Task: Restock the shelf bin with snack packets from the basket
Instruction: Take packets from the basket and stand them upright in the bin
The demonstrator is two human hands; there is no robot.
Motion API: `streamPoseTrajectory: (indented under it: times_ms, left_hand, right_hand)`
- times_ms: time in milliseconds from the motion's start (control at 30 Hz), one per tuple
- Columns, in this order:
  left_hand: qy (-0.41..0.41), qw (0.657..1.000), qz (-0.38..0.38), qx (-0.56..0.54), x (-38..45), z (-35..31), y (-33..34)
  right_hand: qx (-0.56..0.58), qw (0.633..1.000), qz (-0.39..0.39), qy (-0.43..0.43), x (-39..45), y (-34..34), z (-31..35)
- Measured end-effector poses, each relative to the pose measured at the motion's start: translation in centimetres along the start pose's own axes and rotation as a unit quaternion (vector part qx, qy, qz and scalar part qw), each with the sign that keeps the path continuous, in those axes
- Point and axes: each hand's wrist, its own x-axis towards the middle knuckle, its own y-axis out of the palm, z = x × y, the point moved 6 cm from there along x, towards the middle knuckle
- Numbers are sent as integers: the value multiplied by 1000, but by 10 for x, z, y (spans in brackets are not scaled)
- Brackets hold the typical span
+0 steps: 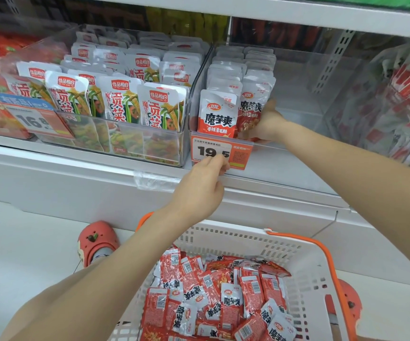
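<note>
— Grip? — Right hand (266, 124) clasps upright packets (250, 112) in the bin (297, 112); left hand (202, 183), fingers curled, touches the price tag (221, 151).
— Progress? — Two rows stand; bin's three-o'clock side bare; basket (248, 244), six o'clock, holds many.

a shop: price tags (221, 151) on stocked snack shelves (76, 153)

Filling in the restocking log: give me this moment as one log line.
left hand: touching price tag | right hand: holding packets in bin | basket: packets remain
</note>
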Motion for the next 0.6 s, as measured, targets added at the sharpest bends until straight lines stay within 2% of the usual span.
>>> streamPoseTrajectory:
  times_ms: [67,200,400,600]
  left_hand:
    - [3,1000,-1,2,-1,1,0]
    - [7,1000,0,5,-1,1,0]
    - [9,1000,4,18,-1,3,1]
    - [14,1000,-1,25,-1,4,1]
  right_hand:
    - [46,999,-28,4,-1,-5,3]
    - [39,998,-52,-6,-1,-9,6]
    - [-27,1000,5,-5,-1,3,0]
    - [-64,998,28,11,-6,3,0]
